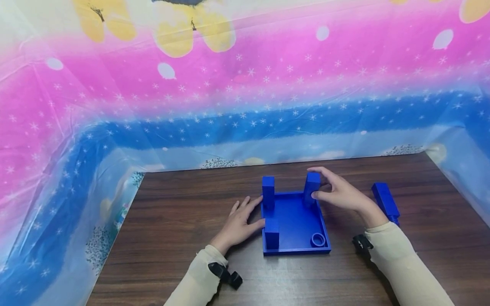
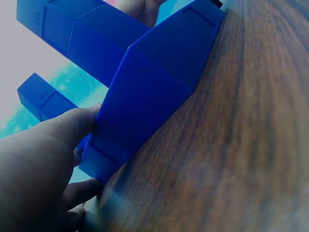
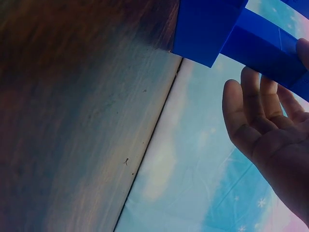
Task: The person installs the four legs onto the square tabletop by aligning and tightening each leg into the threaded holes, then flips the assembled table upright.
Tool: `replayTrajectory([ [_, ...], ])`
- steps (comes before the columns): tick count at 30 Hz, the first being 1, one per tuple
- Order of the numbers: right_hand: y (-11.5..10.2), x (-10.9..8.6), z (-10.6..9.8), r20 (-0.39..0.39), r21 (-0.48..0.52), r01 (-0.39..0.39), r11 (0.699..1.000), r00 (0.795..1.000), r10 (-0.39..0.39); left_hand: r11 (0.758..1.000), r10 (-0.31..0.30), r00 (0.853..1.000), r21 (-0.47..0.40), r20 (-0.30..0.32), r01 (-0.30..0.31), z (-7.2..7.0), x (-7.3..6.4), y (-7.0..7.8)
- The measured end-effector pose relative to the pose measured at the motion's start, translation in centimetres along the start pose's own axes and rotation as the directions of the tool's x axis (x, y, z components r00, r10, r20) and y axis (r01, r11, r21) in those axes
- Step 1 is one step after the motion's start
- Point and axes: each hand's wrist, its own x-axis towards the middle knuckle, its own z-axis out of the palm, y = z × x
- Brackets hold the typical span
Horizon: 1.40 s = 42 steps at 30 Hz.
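A shallow blue tray (image 1: 294,221) lies on the table, with square blue posts upright at three corners. At the front right corner is a round socket (image 1: 317,240). My right hand (image 1: 340,191) pinches the back right post (image 1: 311,187) between thumb and fingers. Against the tray's left wall (image 2: 140,101) rests my left hand (image 1: 241,219), thumb and forefinger spread and touching it. The back left post (image 1: 268,191) and the front left post (image 1: 272,236) stand beside that hand. In the right wrist view, my right fingers (image 3: 270,106) partly surround a post (image 3: 265,46).
Another blue post (image 1: 386,199) lies on its side right of the tray, its near end partly hidden by the right wrist. The brown wooden table (image 1: 172,221) ends at a patterned pink and blue cloth (image 1: 229,97) behind.
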Motion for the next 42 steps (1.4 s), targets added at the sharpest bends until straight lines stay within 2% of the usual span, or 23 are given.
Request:
replayTrajectory([
  [14, -0.34, -0.22, -0.33, 0.008, -0.021, 0.028, 0.999, 1.000, -0.028, 1.000, -0.004, 1.000, -0.001, 0.002, 0.004, -0.04, -0.06, 0.03],
  [20, -0.42, -0.23, -0.35, 0.037, 0.015, 0.045, 0.999, 0.998, -0.045, 1.000, -0.003, 1.000, 0.005, -0.002, 0.003, -0.11, -0.03, 0.11],
  [26, -0.32, -0.20, -0.15, 0.033, 0.027, 0.063, 0.998, 0.997, -0.064, 1.000, -0.006, 1.000, 0.006, 0.007, 0.006, -0.06, -0.04, 0.06],
  [42, -0.27, 0.06, 0.08, 0.039, 0.013, 0.057, 0.998, 0.998, -0.057, 1.000, -0.004, 1.000, -0.001, 0.004, 0.004, -0.25, 0.00, 0.23],
])
